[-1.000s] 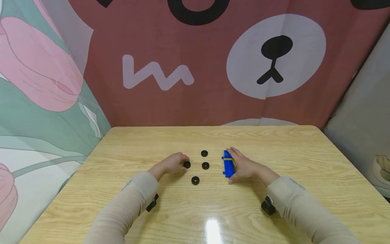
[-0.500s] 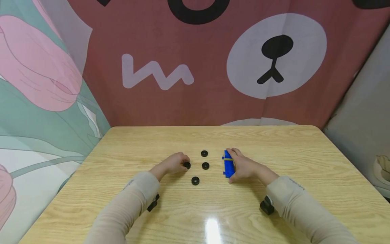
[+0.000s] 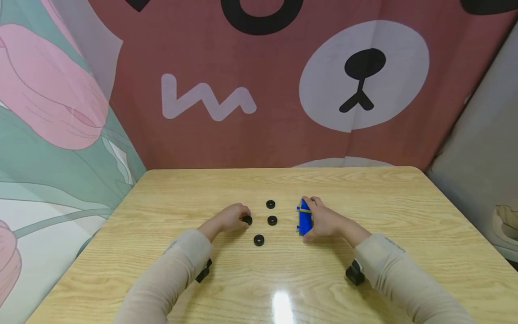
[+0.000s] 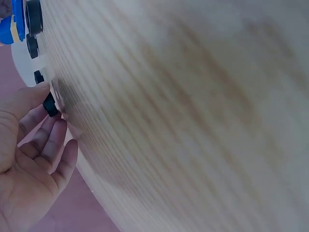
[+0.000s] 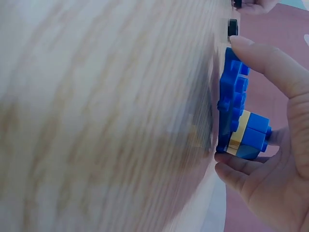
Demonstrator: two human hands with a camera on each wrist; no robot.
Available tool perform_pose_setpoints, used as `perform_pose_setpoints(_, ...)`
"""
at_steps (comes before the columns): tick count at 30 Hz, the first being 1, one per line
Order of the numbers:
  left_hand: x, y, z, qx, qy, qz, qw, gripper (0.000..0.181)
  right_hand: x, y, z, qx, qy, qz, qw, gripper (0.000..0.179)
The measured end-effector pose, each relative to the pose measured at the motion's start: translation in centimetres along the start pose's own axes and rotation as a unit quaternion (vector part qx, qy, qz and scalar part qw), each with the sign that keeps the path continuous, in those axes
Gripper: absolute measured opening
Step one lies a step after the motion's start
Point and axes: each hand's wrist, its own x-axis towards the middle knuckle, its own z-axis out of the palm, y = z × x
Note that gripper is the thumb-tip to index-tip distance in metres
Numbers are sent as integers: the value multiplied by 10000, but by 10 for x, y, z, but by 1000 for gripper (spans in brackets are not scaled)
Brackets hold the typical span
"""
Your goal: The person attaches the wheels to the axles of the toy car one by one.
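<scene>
Woodgrain table [image 3: 243, 279], reddish cloth [image 3: 275, 135] behind (cartoon-printed), left hand [image 3: 232, 218] pinching black ring [image 3: 248, 220], right hand [image 3: 325, 221] gripping blue bricks [image 3: 305, 222]

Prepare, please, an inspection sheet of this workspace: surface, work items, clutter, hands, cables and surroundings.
Surface: wood-grain tabletop, bright glare at near side.
Work items: three black toy wheels lie flat, apart from each other; a fourth wheel and a blue toy-brick assembly with yellow layer are in the hands.
Clutter: nothing seen.
Hands: left hand pinches the fourth wheel; right hand grips the assembly.
Cables: nothing seen.
Surroundings: animal-face backdrop behind; floral cloth at left; beige object at right edge, unclear.
</scene>
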Motion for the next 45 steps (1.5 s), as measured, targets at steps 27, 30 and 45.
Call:
perform_pose_setpoints(27, -12, 9, -7, -947, 487, 213, 9941, 26, -13, -13, 1, 452, 892, -85, 9950, 114)
perform_pose_setpoints(30, -13, 12, -7, -938, 508, 267, 9939, 26, -13, -13, 1, 532, 913, -98, 9943, 112)
perform_pose_setpoints(45, -14, 31, -9, -1140, 480, 624, 9904, 30, -18, -17, 1, 720, 1167, -330, 9900, 110)
